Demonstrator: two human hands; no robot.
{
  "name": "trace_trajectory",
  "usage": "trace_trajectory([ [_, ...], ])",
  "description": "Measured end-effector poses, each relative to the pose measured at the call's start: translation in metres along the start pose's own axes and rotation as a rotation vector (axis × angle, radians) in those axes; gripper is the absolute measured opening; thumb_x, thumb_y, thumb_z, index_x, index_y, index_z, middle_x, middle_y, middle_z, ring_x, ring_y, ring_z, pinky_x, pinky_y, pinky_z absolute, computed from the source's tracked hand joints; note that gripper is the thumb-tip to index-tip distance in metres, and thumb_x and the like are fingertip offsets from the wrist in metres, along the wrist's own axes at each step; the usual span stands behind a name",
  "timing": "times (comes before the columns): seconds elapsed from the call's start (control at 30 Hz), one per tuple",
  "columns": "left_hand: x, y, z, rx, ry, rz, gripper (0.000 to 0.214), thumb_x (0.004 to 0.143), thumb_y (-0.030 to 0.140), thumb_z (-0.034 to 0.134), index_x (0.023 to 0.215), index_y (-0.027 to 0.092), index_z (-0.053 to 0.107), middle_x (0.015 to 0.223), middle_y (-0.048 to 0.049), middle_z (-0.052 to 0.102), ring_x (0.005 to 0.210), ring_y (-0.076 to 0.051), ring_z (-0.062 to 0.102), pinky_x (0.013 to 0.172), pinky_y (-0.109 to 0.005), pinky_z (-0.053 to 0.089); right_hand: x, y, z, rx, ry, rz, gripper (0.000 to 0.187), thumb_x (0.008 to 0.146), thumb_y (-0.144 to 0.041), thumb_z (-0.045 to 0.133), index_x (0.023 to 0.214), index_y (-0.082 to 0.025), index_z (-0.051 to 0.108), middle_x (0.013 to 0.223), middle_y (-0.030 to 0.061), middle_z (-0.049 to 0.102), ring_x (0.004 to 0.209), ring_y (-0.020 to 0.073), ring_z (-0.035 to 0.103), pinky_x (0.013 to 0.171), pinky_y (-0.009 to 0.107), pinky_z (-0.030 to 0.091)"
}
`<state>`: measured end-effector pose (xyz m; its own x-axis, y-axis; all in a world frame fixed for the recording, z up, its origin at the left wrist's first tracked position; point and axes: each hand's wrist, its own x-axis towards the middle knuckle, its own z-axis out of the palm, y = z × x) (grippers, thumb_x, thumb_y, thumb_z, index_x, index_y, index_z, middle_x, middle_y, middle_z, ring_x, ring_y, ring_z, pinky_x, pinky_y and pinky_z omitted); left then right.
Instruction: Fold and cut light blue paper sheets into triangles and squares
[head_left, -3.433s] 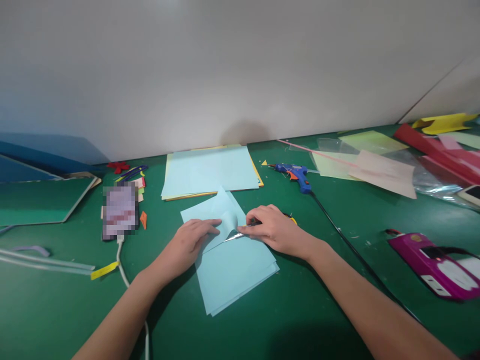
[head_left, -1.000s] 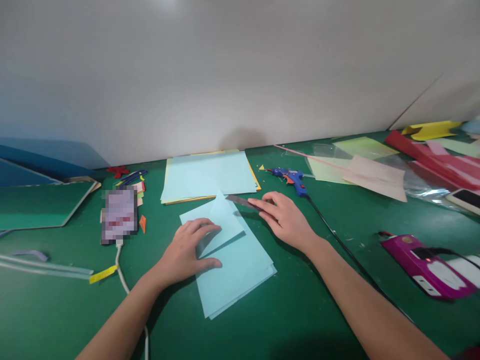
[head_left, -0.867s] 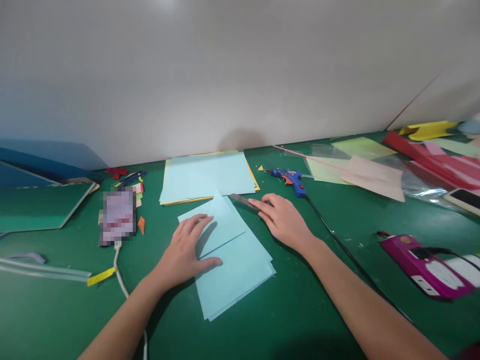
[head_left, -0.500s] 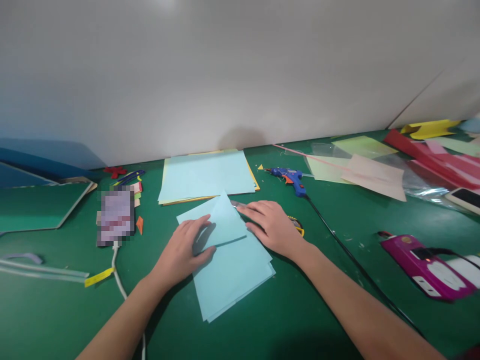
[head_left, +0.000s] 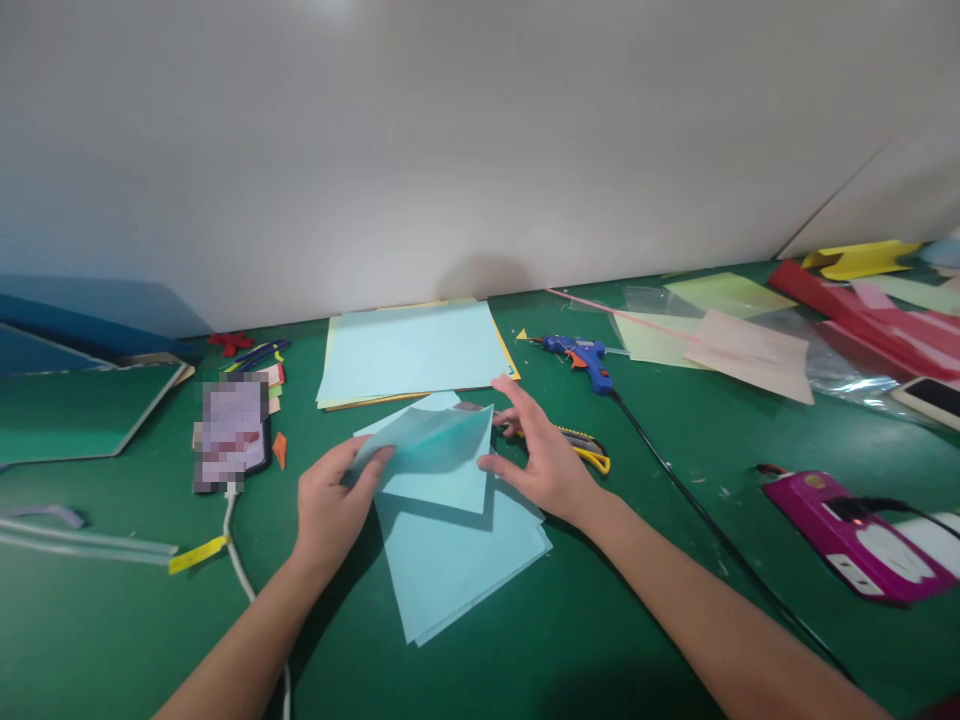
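Observation:
A folded piece of light blue paper (head_left: 439, 475) is raised off the table, its left corner pinched between the thumb and fingers of my left hand (head_left: 334, 500). Beneath it lie light blue sheets (head_left: 457, 570), slightly offset from one another. Beside the raised piece's right edge is my right hand (head_left: 544, 455), thumb and fingers apart; whether a fingertip touches the paper I cannot tell. A yellow and black utility knife (head_left: 589, 447) rests just behind my right hand, its front end partly hidden by the fingers and paper.
A stack of coloured sheets (head_left: 412, 350) lies near the wall. A blue glue gun (head_left: 581, 358) trails its black cord down the right side. Further right are a magenta power strip (head_left: 855, 535) and loose papers (head_left: 750, 350). A phone (head_left: 232, 430) with a white cable is at left.
My left hand has moved left and lifted the folded paper, which was lying flat. My right hand has come off the paper with its fingers raised, showing more of the utility knife.

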<state>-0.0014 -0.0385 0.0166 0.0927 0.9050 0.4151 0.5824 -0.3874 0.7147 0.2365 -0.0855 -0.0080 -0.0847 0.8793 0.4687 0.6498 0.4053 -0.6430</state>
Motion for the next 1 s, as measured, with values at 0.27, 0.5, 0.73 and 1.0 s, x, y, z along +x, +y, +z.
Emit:
trace_trajectory([
  [0.27, 0.006, 0.006, -0.002, -0.203, 0.021, -0.356, 0.036, 0.061, 0.051, 0.066, 0.074, 0.018, 0.067, 0.065, -0.0005, 0.066, 0.061, -0.018, 0.058, 0.057, -0.027, 0.049, 0.001, 0.001, 0.000, 0.305, 0.012, 0.083, 0.055, 0.091, -0.032, 0.047, 0.142, -0.023, 0.028, 0.122, 0.0132, 0.060, 0.075, 0.0150, 0.061, 0.073, 0.033, 0.054],
  [0.5, 0.008, -0.004, 0.004, -0.319, -0.016, -0.362, 0.046, 0.062, 0.059, 0.066, 0.081, 0.017, 0.067, 0.078, -0.0031, 0.070, 0.074, -0.020, 0.062, 0.068, -0.030, 0.050, 0.006, -0.001, -0.002, 0.134, 0.212, 0.091, 0.018, 0.079, -0.023, 0.057, 0.097, -0.021, 0.057, 0.077, 0.0013, 0.062, 0.056, 0.0115, 0.050, 0.053, 0.026, 0.045],
  [0.73, 0.007, -0.015, 0.008, -0.412, 0.006, -0.253, 0.061, 0.073, 0.039, 0.062, 0.128, 0.022, 0.042, 0.088, -0.0031, 0.065, 0.074, -0.018, 0.062, 0.064, -0.029, 0.051, 0.009, 0.002, -0.009, 0.054, 0.445, 0.187, 0.004, 0.081, -0.026, 0.052, 0.084, -0.023, 0.051, 0.062, -0.0045, 0.047, 0.047, 0.0106, 0.041, 0.045, 0.024, 0.039],
  [1.0, 0.010, -0.025, 0.000, 0.073, 0.019, -0.156, 0.032, 0.074, 0.025, 0.050, 0.104, 0.022, 0.062, 0.094, -0.0052, 0.056, 0.089, -0.025, 0.057, 0.081, -0.042, 0.050, 0.009, 0.009, -0.011, -0.116, 0.370, 0.204, 0.020, 0.087, -0.024, 0.045, 0.095, -0.021, 0.062, 0.090, 0.0064, 0.067, 0.055, 0.0137, 0.051, 0.054, 0.029, 0.046],
])
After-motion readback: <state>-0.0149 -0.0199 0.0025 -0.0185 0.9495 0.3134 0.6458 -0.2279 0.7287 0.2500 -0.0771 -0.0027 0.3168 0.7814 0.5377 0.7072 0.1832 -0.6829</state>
